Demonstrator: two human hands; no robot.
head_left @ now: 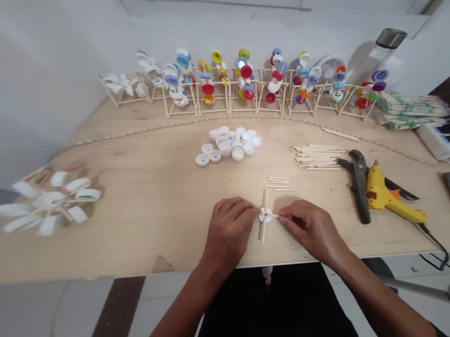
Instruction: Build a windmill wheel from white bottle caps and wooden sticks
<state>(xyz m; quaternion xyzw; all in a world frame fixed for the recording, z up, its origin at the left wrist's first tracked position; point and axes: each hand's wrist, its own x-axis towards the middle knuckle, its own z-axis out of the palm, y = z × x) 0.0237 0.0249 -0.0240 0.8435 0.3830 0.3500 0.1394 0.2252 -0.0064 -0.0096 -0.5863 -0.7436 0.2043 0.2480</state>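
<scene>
A white bottle cap lies on the table in front of me with thin wooden sticks across it. One stick points away from me and another points toward me. My left hand is closed, its fingertips pressed on the cap's left edge. From the right, my right hand pinches a short wooden stick whose far end reaches the cap's middle. Just beyond the cap lie several short cut sticks. My left fingers partly hide the cap's left side.
White bottle caps are heaped mid-table. Longer sticks, a black cutter and a yellow glue gun lie right. A white cap wheel stands left. Stick frames with coloured caps line the back, beside a bottle.
</scene>
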